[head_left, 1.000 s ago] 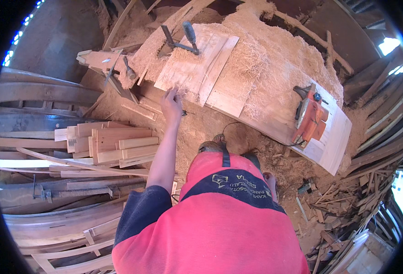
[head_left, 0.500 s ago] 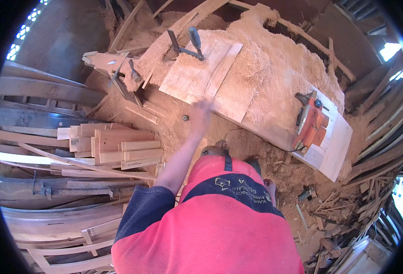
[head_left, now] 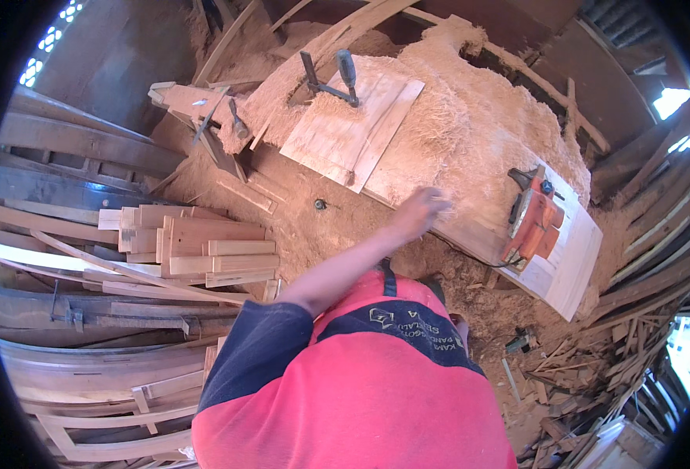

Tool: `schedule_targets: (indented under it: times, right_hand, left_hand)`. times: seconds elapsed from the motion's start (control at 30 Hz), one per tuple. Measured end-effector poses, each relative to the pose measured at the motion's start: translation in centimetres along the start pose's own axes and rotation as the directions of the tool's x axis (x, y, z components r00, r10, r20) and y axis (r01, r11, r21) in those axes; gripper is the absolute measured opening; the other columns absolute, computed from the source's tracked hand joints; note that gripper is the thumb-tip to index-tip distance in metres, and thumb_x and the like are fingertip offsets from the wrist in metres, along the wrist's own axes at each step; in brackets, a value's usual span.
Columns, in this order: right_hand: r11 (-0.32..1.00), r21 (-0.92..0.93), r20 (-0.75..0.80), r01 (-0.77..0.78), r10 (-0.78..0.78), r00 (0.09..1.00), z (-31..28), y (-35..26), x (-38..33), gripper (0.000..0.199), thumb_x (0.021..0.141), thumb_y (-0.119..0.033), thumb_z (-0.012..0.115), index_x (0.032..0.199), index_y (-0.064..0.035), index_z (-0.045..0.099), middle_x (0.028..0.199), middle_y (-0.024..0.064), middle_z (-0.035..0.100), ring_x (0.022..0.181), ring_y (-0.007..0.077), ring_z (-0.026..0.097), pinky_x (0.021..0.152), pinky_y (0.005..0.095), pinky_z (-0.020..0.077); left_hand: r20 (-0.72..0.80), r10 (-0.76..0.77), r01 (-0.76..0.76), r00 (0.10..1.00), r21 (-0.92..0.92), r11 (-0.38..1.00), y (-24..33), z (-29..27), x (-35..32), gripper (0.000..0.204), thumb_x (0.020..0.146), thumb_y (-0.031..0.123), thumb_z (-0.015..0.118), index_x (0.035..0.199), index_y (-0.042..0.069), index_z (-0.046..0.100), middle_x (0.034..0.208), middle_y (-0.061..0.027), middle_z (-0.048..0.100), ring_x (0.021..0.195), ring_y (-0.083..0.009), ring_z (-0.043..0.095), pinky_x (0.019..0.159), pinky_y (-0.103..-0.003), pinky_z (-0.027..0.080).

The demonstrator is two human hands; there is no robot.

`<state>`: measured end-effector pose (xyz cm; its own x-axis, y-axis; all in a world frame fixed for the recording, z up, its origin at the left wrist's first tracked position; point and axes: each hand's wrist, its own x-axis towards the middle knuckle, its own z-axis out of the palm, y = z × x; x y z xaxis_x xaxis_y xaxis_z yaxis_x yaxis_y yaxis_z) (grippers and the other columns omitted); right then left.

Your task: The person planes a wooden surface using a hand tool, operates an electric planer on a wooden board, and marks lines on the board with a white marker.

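Observation:
My left hand (head_left: 421,213) reaches over the near edge of the shavings-covered workbench (head_left: 470,234). Its fingers look stretched out, slightly blurred, with nothing seen in them; whether they touch the wood is unclear. Just left of it lies a pale wooden panel (head_left: 337,129), held near its far side by a clamp (head_left: 348,70) with a dark handle. An orange power planer (head_left: 539,223) rests on a light board (head_left: 571,258) at the bench's right end. Of my right hand (head_left: 460,324), only a sliver shows beside my red and navy shirt; its fingers are hidden.
Wood shavings (head_left: 470,109) heap across the bench. Cut wooden blocks (head_left: 212,242) are stacked at the left, near long planks (head_left: 79,375). A small dark round piece (head_left: 320,204) lies on the floor. Offcuts (head_left: 595,367) litter the lower right, and a dark cord runs from the planer.
My left hand has moved right along the bench's near edge, away from the clamped panel. The panel, clamp and planer stay in place; the view has shifted slightly.

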<state>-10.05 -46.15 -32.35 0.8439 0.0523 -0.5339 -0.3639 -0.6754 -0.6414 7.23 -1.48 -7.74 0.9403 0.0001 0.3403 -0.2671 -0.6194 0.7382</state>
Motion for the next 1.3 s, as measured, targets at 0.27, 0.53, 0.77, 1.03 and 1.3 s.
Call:
schedule_targets:
  times: [0.27, 0.53, 0.77, 1.03, 1.3]
  right_hand:
    - [0.998, -0.044, 0.009, -0.055, 0.055, 0.998, -1.9, -10.9, -3.6, 0.024, 0.091, -0.016, 0.065, 0.109, -0.0011, 0.071, 0.089, 0.0186, 0.074, 0.082, 0.0285, 0.072, 0.071, 0.0396, 0.0560]
    - [0.987, -0.158, -0.014, 0.002, -0.004, 1.000, 0.6, -0.5, -2.6, 0.030, 0.091, -0.025, 0.065, 0.110, -0.0028, 0.072, 0.096, 0.0196, 0.074, 0.087, 0.0371, 0.071, 0.077, 0.0448, 0.0553]
    - [0.992, -0.126, -0.135, -0.031, 0.014, 0.991, -0.8, -6.4, -4.6, 0.025, 0.095, -0.020, 0.062, 0.111, -0.0017, 0.069, 0.092, 0.0204, 0.073, 0.088, 0.0358, 0.071, 0.079, 0.0422, 0.0551]
    - [0.755, -0.134, -0.259, 0.642, -0.651, 0.713, -3.6, -35.6, -2.1, 0.019, 0.098, -0.011, 0.059, 0.112, 0.0006, 0.066, 0.102, 0.0177, 0.067, 0.094, 0.0296, 0.066, 0.082, 0.0359, 0.0520]
    - [0.549, -0.431, -0.072, 0.716, -0.812, 0.580, 5.9, -49.5, 9.4, 0.059, 0.098, -0.024, 0.047, 0.143, 0.0141, 0.039, 0.151, 0.0315, 0.040, 0.143, 0.0406, 0.038, 0.119, 0.0479, 0.0286]
  left_hand:
    - [-0.372, 0.181, -0.043, 0.910, 0.349, 0.936, 7.2, 1.1, 12.2, 0.036, 0.090, 0.010, 0.066, 0.125, 0.014, 0.069, 0.141, -0.0215, 0.052, 0.129, -0.0402, 0.051, 0.103, -0.043, 0.048]
    - [0.047, -0.009, 0.006, 0.999, 0.074, 0.997, -1.1, -0.9, -3.6, 0.023, 0.089, 0.018, 0.066, 0.110, 0.011, 0.072, 0.097, -0.0117, 0.069, 0.090, -0.0335, 0.065, 0.079, -0.042, 0.054]
    - [-0.114, -0.936, 0.932, 0.334, 0.190, 0.309, -14.2, -5.8, -29.4, 0.034, 0.089, 0.033, 0.068, 0.109, 0.007, 0.074, 0.107, -0.0216, 0.072, 0.103, -0.0382, 0.069, 0.087, -0.047, 0.054]
    - [-0.019, -0.984, 0.963, 0.179, 0.210, 0.171, -12.3, -10.6, -38.1, 0.057, 0.095, 0.049, 0.057, 0.118, -0.002, 0.070, 0.118, -0.0256, 0.069, 0.114, -0.0388, 0.065, 0.100, -0.045, 0.050]
    - [-0.007, -0.920, 0.920, 0.393, -0.007, 0.393, -8.6, -6.6, -31.0, 0.049, 0.097, 0.048, 0.055, 0.111, 0.004, 0.073, 0.100, -0.0223, 0.073, 0.096, -0.0385, 0.070, 0.083, -0.044, 0.053]
